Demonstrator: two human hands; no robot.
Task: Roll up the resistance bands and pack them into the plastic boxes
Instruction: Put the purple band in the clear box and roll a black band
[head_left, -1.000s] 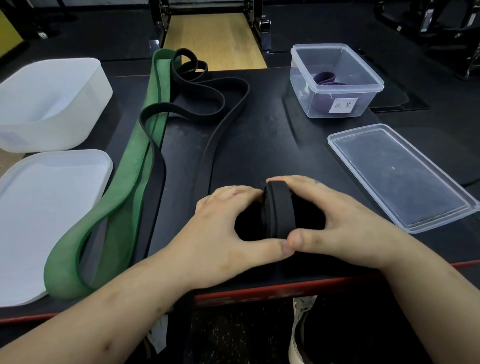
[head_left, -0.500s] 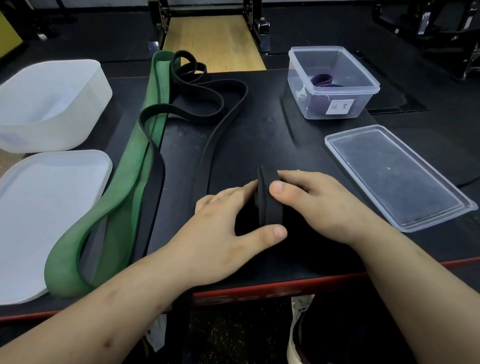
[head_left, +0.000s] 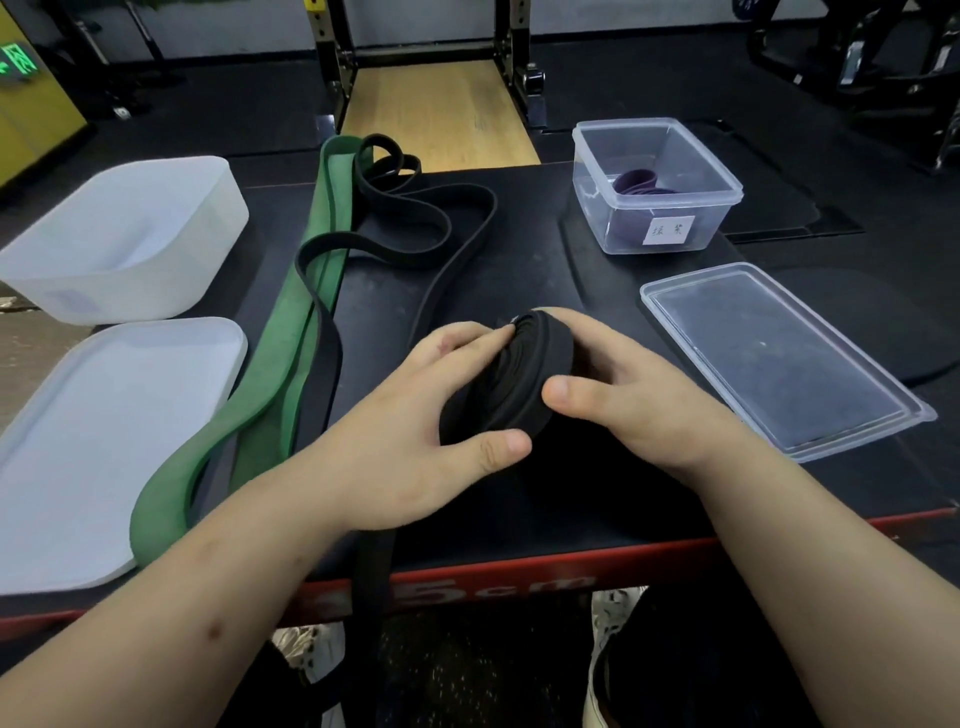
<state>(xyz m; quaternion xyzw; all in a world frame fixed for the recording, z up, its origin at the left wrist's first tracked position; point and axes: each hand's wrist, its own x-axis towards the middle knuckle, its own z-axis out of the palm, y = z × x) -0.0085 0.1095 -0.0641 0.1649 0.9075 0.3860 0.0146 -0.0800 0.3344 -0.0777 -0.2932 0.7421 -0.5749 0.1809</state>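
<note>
**A:** Black rubber, wound into a fat coil (head_left: 524, 379), and it's sitting right between both hands near the front edge of the tabletop (head_left: 587, 291). Left hand (head_left: 415, 410) has fingers over the top and thumb tucked under the near side. Right hand (head_left: 623, 395) cups the other flank with the thumb pressed on the outer wrap. So both are closed on the roll, neither is free.

**B:** which way is the roll facing tho?

**A:** Tipped up on edge-ish, flat spiral face leaning toward the left hand, so the axis runs roughly left-right between the palms. The loose tail (head_left: 447, 270) runs away from the person toward the far side, where it loops about next to the green band (head_left: 291, 358). Another black length hangs off the front edge under the left wrist; can't tell if it's the same band.

**B:** so where does it go, the clear one?

**A:** My guess, not yet. Plenty of band looks unrolled, so I'd say more winding comes first. Clear box (head_left: 657, 187) is far right with a purple band (head_left: 641, 182) already in it, its clear lid (head_left: 779, 353) flat just beside the right hand. White tub (head_left: 124, 239) and white lid (head_left: 109, 431) are off left. The right hand is nearer the clear box, the left nearer the tub.
</note>
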